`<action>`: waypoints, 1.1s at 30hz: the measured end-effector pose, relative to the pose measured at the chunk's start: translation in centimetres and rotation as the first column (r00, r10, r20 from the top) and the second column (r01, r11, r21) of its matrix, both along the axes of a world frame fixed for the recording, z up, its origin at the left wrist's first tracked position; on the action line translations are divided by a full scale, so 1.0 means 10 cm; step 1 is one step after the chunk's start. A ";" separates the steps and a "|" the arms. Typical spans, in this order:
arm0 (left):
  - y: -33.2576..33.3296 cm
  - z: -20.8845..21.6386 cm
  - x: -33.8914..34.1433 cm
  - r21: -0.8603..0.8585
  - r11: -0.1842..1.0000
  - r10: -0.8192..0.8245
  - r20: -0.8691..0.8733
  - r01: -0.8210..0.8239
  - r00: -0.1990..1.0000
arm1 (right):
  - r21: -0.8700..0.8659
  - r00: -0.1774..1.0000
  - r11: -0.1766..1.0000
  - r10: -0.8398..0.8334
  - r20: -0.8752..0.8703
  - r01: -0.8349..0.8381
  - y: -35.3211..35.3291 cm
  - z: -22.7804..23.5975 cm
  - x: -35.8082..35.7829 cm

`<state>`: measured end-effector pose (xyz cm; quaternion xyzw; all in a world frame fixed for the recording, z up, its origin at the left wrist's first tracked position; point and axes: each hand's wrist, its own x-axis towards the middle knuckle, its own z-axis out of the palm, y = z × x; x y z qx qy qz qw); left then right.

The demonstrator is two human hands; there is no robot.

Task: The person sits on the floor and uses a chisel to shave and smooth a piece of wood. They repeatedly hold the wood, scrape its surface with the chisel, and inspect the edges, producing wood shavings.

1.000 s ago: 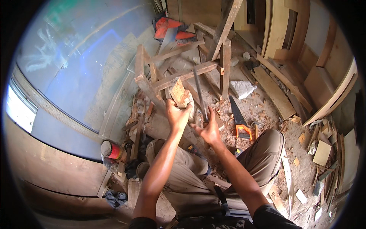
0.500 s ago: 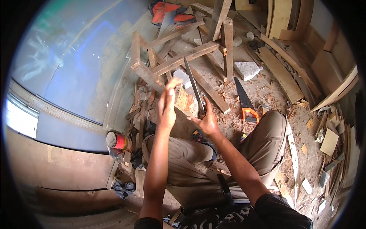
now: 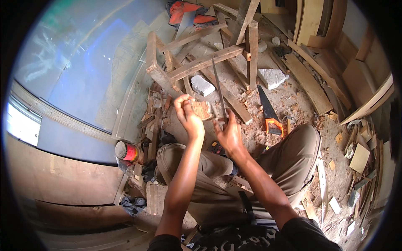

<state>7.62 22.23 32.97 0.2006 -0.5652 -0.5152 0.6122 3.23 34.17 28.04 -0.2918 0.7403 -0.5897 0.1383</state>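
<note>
My left hand (image 3: pixel 190 117) is closed, fingers curled against the left edge of a short, rough-cut block of wood (image 3: pixel 202 110). The grip is partly hidden by the hand itself. My right hand (image 3: pixel 230 134) is wrapped round the lower end of a long, narrow dark blade (image 3: pixel 218 85), machete-like and seen nearly edge-on. It points up and away from me, just right of the wood block. The blade's handle is covered by my fingers. Both hands are in front of my bent knees.
A wooden frame of beams (image 3: pixel 205 62) stands ahead. White broken blocks (image 3: pixel 203 85) lie near it. A handsaw (image 3: pixel 268 106) with an orange handle rests to the right. Planks (image 3: pixel 310 83), chips and offcuts litter the floor. A red-labelled can (image 3: pixel 127 151) is at left.
My left hand's stretched, blurred fingers have curled in at the wood block, which has shifted and turned slightly. The blade has moved a little right and stands more upright.
</note>
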 end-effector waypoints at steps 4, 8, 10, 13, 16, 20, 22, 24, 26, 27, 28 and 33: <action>0.19 -0.15 0.17 -0.037 0.998 -0.038 0.077 0.041 0.996 | -0.025 0.991 0.998 0.053 0.127 -0.050 0.45 0.19 0.33; 0.33 0.00 0.32 0.241 0.970 -0.113 0.277 0.045 0.954 | 0.060 0.996 0.996 0.063 0.057 -0.066 0.66 0.21 0.63; 0.39 0.05 0.37 0.271 0.960 -0.166 0.360 0.068 0.918 | 0.097 0.992 0.989 0.105 0.076 -0.112 0.63 0.14 0.67; 0.36 0.14 0.46 0.166 0.982 -0.159 0.502 0.086 0.850 | 0.040 0.980 0.985 0.162 0.112 -0.168 0.63 0.17 0.66; 0.52 0.28 0.41 0.416 0.908 -0.210 0.345 0.052 0.915 | -0.107 0.986 0.986 0.141 0.093 -0.131 0.64 -0.01 0.67; 0.33 0.09 0.50 0.325 0.946 -0.116 0.366 -0.011 0.923 | -0.054 0.949 0.960 0.279 0.147 -0.274 0.68 -0.02 0.53; 0.33 0.09 0.48 0.369 0.929 -0.106 0.314 -0.019 0.943 | 0.002 0.939 0.954 0.296 0.176 -0.301 0.65 -0.03 0.46; 0.27 0.10 0.46 0.378 0.926 -0.100 0.240 0.002 0.966 | -0.002 0.933 0.973 0.221 0.285 -0.230 0.61 0.05 0.46; 0.22 0.16 0.42 0.374 0.927 -0.088 0.247 -0.012 0.965 | -0.007 0.892 0.980 0.183 0.413 -0.198 0.53 -0.09 0.45; 0.21 0.26 0.40 0.392 0.918 -0.058 0.292 -0.064 0.955 | 0.071 0.875 0.948 0.256 0.410 -0.310 0.54 -0.05 0.38; 0.03 0.16 0.44 0.363 0.932 -0.099 0.318 -0.024 0.943 | 0.107 0.909 0.950 0.244 0.338 -0.294 0.47 0.00 0.36; -0.07 0.36 0.44 0.439 0.894 -0.222 0.262 0.089 0.939 | 0.167 0.974 0.960 0.211 0.086 -0.223 0.25 0.08 0.30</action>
